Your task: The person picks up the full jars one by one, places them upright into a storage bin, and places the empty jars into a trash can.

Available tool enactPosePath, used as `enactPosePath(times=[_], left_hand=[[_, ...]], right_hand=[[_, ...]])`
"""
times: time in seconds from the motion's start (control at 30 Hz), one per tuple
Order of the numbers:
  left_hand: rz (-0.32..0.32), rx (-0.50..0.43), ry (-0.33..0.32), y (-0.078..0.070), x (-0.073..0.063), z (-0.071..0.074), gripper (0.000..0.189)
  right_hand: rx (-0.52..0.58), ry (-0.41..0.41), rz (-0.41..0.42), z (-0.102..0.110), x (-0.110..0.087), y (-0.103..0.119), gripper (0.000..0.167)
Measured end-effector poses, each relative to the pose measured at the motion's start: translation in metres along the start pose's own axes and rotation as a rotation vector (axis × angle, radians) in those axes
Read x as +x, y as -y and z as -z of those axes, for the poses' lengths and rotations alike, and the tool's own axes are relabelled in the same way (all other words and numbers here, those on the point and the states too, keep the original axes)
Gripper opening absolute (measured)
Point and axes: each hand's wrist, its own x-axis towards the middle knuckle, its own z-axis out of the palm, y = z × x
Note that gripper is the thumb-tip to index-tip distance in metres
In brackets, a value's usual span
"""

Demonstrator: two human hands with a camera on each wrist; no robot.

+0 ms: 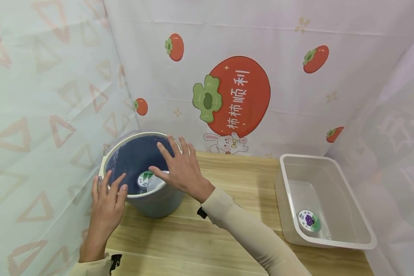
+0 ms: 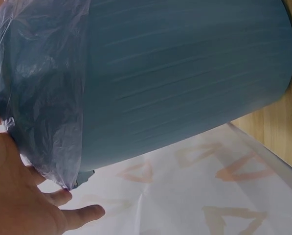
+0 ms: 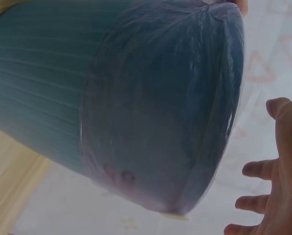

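Note:
A grey-blue bin (image 1: 156, 207) with a pale rim stands on the left of the wooden table. Thin clear plastic film (image 2: 43, 88) wraps its upper part and hangs over the rim. Inside lie a round tub with a green and white top (image 1: 143, 179) and a translucent piece (image 1: 155, 183). My left hand (image 1: 107, 209) is at the rim's near left, fingers spread; whether they touch the film I cannot tell. Above the right side of the rim, my right hand (image 1: 185, 170) spreads its fingers and holds nothing; the right wrist view shows it apart from the bin.
On the right of the table (image 1: 220, 237) sits a whitish rectangular basin (image 1: 345, 243), with a round tub with a purple and green top (image 1: 309, 221) in it. Printed cloth walls (image 1: 283, 115) close off the back and both sides.

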Motion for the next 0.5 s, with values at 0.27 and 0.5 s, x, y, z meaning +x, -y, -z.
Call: enactPosePath(times=[0.27,0.5], left_hand=[[0.023,0.014,0.029,0.000,0.002,0.006,0.052],[0.043,0.045,0.026,-0.004,0.004,0.010,0.055]], right_hand=[[0.014,0.009,-0.024,0.001,-0.006,-0.012,0.083],[0.046,0.030,-0.040,0.001,-0.010,-0.022,0.082]])
